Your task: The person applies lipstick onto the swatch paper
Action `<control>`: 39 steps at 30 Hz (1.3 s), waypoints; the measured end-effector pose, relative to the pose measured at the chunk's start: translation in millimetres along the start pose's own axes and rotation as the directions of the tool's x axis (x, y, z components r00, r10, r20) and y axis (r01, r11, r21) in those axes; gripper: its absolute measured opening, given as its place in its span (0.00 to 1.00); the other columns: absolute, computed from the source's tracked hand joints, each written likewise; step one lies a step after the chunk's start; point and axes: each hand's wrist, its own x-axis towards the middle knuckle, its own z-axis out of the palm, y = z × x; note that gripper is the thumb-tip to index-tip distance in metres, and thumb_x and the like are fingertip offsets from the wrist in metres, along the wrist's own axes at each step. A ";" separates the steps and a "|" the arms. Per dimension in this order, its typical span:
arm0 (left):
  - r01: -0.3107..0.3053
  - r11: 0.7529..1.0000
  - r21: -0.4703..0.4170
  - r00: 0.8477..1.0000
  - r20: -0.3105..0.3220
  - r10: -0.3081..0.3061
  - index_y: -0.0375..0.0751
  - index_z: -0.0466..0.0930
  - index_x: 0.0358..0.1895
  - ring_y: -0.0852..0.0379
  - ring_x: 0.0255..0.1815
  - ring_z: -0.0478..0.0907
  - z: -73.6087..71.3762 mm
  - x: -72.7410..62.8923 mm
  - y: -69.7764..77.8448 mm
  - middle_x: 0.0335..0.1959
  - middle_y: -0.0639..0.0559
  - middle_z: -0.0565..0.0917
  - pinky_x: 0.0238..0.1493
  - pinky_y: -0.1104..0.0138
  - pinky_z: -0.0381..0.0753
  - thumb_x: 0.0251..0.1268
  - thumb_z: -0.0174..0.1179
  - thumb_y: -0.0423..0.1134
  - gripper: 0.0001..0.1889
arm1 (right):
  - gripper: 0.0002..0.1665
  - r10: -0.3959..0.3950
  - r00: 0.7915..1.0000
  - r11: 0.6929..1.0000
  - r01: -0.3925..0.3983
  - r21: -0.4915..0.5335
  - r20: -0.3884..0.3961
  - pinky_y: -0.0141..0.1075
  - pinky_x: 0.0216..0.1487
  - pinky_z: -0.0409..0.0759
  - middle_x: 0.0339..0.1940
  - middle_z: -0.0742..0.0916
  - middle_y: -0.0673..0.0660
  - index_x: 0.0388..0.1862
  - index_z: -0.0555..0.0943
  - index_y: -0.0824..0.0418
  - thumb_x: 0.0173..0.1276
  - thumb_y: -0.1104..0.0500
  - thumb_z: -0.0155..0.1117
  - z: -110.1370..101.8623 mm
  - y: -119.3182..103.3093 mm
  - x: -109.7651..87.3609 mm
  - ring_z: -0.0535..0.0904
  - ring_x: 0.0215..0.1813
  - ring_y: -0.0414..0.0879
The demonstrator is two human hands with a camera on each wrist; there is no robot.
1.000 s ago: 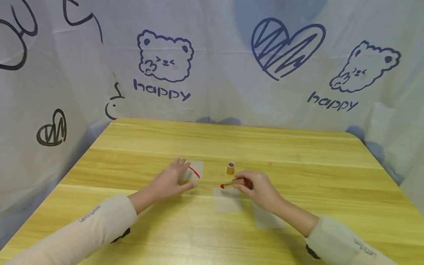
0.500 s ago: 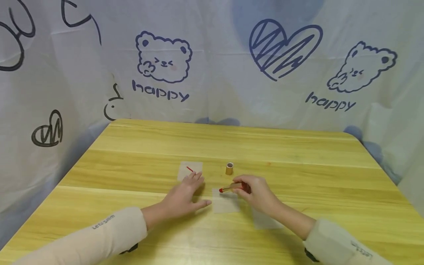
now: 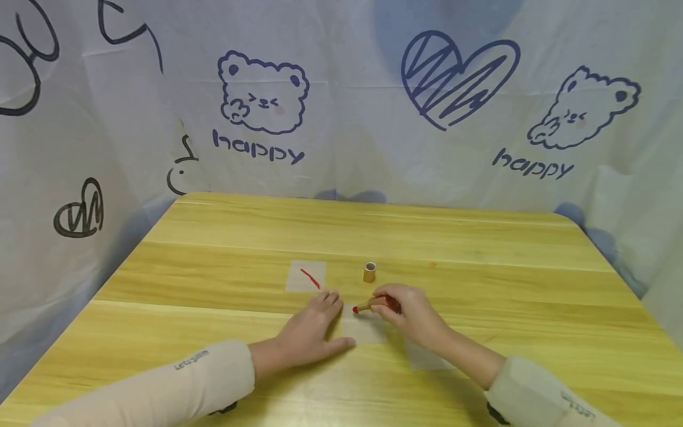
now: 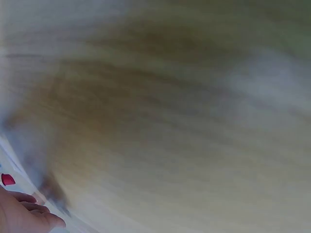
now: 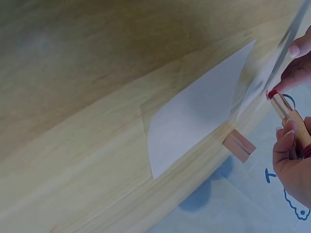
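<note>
My right hand (image 3: 418, 314) pinches a gold lipstick (image 3: 365, 306) between thumb and fingers, its red tip pointing left. That tip is right at the upper edge of a small white paper square (image 3: 368, 333). My left hand (image 3: 312, 332) lies at this square's left edge, fingers extended and thumb along its lower corner. Up and left, another paper square (image 3: 295, 283) bears a slanting red stroke. Partly hidden beneath my right hand lies a third paper (image 3: 427, 358). In the right wrist view the lipstick (image 5: 290, 115) shows its red tip close to my left fingers.
The lipstick's gold cap (image 3: 369, 273) stands upright, hollow end up, behind the middle paper. All of this is on a yellow wood-grain table (image 3: 213, 225). A white cloth (image 3: 352, 118) with blue drawings hangs behind its far edge.
My left hand has moved right and nearer, off the marked paper to the middle square's edge. The right hand has brought the lipstick tip slightly lower, onto that square's upper edge.
</note>
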 end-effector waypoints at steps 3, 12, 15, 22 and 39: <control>0.007 1.000 0.000 1.000 0.014 -0.007 0.27 0.65 0.63 0.36 0.69 0.59 2.3 0.9 1.7 0.67 0.33 0.65 0.66 0.48 0.64 0.59 0.57 0.59 0.40 | 0.08 -0.008 1.000 1.000 0.008 -0.007 -0.008 0.23 0.22 0.70 0.21 0.78 0.50 0.36 0.81 0.68 0.58 0.65 0.66 0.7 -0.6 0.7 0.64 0.23 0.30; -0.002 1.000 0.005 1.000 0.026 0.002 0.26 0.65 0.63 0.37 0.70 0.58 5.6 2.0 1.6 0.67 0.34 0.64 0.69 0.49 0.58 0.64 0.54 0.56 0.37 | 0.08 0.009 1.000 1.000 -0.009 -0.020 0.013 0.23 0.23 0.70 0.21 0.78 0.50 0.37 0.81 0.68 0.59 0.64 0.66 2.7 -0.5 1.5 0.65 0.24 0.31; -0.007 1.000 0.009 1.000 0.026 0.007 0.26 0.65 0.63 0.37 0.70 0.57 5.8 2.3 0.8 0.68 0.34 0.63 0.70 0.49 0.57 0.64 0.53 0.55 0.36 | 0.08 0.002 1.000 1.000 -0.002 -0.024 0.008 0.23 0.23 0.70 0.21 0.78 0.50 0.36 0.81 0.68 0.59 0.64 0.66 4.5 0.1 2.2 0.65 0.24 0.31; -0.009 1.000 0.011 0.999 0.038 0.008 0.27 0.65 0.64 0.38 0.71 0.56 4.2 4.0 -0.3 0.68 0.35 0.63 0.70 0.50 0.56 0.65 0.53 0.54 0.35 | 0.09 -0.032 0.999 0.998 0.031 -0.047 -0.011 0.23 0.23 0.69 0.21 0.78 0.51 0.36 0.81 0.68 0.58 0.65 0.67 9.7 2.6 2.8 0.65 0.24 0.31; -0.014 1.000 -0.012 0.998 0.065 0.015 0.26 0.63 0.64 0.37 0.71 0.55 2.2 5.1 0.2 0.69 0.34 0.62 0.70 0.50 0.57 0.65 0.53 0.53 0.35 | 0.09 -0.031 0.999 0.997 0.031 -0.067 0.014 0.23 0.23 0.68 0.24 0.80 0.53 0.37 0.81 0.69 0.58 0.65 0.66 15.0 3.6 6.6 0.65 0.25 0.33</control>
